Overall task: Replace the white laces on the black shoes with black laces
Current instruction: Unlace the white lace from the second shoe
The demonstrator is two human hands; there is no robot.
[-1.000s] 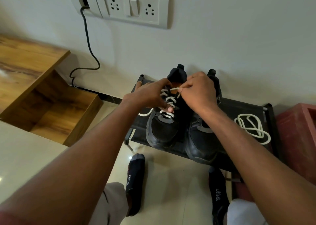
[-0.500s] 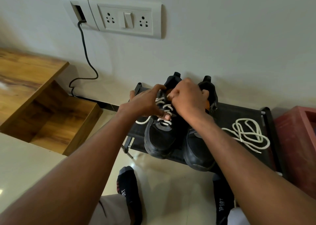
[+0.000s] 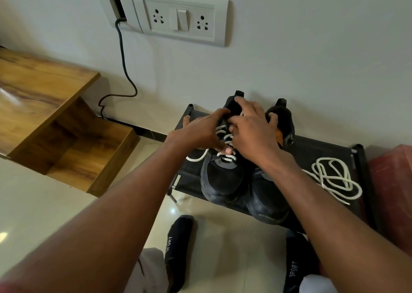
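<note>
Two black shoes (image 3: 225,181) sit on a black rack (image 3: 316,150); the left hand (image 3: 200,132) presses its thumb on the left shoe's white lace (image 3: 225,136); the right hand (image 3: 254,132) spreads its fingers over the tongue (a loose white lace (image 3: 332,179) coils at 3 o'clock).

Two shoes (image 3: 225,179), seemingly two white laces (image 3: 332,179).

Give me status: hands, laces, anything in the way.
Both hands on left shoe: left hand, right hand. White lace still threaded there. Removed white lace loose on rack. No obstruction.
</note>
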